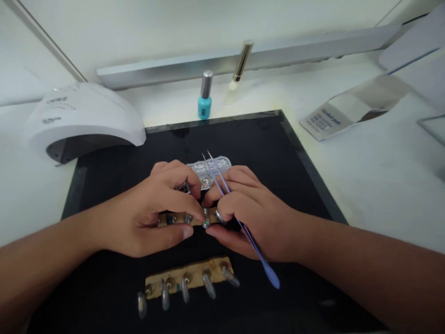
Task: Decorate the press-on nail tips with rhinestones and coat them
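Note:
My left hand [160, 211] hovers over the far tan strip [179, 218], index fingertip beside a silver nail tip [206, 219] that has a small green spot. Its thumb and index finger are apart. My right hand [250, 211] has purple tweezers [257, 250] tucked between its fingers, their points directed away from me. The right index finger and thumb are around the same nail tip's right side. Behind the hands lies a clear case [222, 162] of small gems, partly covered by fingers. Nearer me, another tan strip [194, 274] bears several silver nail tips.
A white lamp [93, 113] stands at the left on the black mat's [243, 134] corner. Behind the mat are a turquoise polish bottle [204, 106] and a gold-capped bottle [242, 62]. An alcohol pads box [323, 121] lies at the right.

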